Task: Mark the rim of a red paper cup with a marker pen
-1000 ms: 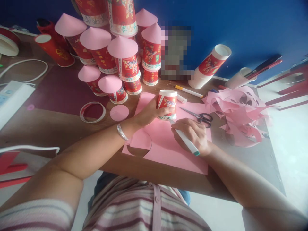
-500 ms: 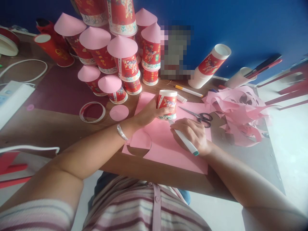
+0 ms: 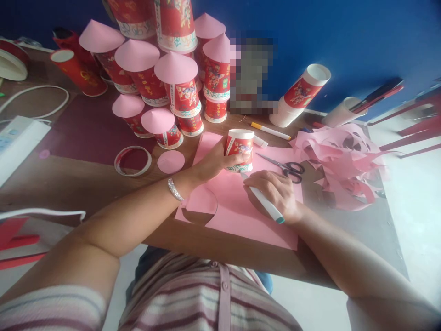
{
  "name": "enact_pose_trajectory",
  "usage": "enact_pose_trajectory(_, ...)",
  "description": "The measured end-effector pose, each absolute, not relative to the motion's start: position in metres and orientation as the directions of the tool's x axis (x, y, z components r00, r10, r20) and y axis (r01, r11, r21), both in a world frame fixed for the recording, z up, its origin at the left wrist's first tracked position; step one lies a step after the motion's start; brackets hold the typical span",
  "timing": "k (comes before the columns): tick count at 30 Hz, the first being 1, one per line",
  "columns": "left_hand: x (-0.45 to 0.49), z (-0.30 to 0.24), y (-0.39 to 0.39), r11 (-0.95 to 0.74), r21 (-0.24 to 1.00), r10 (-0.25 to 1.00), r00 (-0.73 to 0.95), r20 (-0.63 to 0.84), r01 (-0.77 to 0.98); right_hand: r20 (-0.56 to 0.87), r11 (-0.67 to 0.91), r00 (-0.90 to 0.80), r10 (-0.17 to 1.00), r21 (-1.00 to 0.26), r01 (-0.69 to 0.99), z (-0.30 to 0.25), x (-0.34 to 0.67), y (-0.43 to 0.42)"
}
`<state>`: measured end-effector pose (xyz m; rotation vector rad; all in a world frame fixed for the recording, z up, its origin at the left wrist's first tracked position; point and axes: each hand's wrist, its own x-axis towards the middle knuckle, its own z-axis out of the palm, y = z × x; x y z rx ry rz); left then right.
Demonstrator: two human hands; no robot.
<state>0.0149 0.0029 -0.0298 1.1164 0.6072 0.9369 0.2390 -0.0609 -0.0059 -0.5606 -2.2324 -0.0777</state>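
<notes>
My left hand (image 3: 215, 163) is wrapped around a red and white paper cup (image 3: 239, 146), its thumb across the front. The cup stands over a pink sheet (image 3: 237, 207), its white band marked with green squiggles. In my right hand (image 3: 275, 191) is a white marker (image 3: 265, 202) with a green end, its tip close to the cup's bottom edge; whether it touches, I cannot tell. Just beyond that hand lie scissors (image 3: 287, 169) with dark handles. A pink paper disc (image 3: 171, 162) and a white-rimmed ring (image 3: 132, 161) rest left of the sheet.
Several red cups with pink paper cones (image 3: 175, 68) stand stacked at the back left. A leaning cup stack (image 3: 303, 94) and a pen holder (image 3: 341, 112) are at the back right. Pink paper scraps (image 3: 341, 156) pile up on the right. A yellow-capped marker (image 3: 270, 130) lies behind the scissors.
Almost nothing differs. Both hands keep their hold on the cup and the marker, and the view has shifted very slightly.
</notes>
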Motion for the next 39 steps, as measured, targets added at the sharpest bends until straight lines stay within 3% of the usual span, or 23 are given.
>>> enact_pose_trajectory(7,0.0159,-0.0283,0.004,0.118,0.94,0.857,0.511,0.066,-0.319,0.733,0.896,-0.565,0.379,-0.14,0.421,-0.006,0.2379,-0.0618)
enact_pose_trajectory(20,0.0139,-0.0329,0.0053,0.098,0.949,0.866,0.496,0.067,-0.299,0.683,0.825,-0.478,0.552,-0.362,0.434,-0.0031,0.235,-0.0667)
enact_pose_trajectory(31,0.0144,-0.03,0.003,0.145,0.936,0.876,0.482,0.028,-0.319,0.775,0.901,-0.502,0.384,-0.197,0.386,-0.0065,0.235,-0.0658)
enact_pose_trajectory(39,0.0134,-0.0267,0.0011,0.165,0.935,0.877,0.48,0.006,-0.313,0.763,0.888,-0.523,0.379,-0.14,0.439,-0.0071,0.2392,-0.0648)
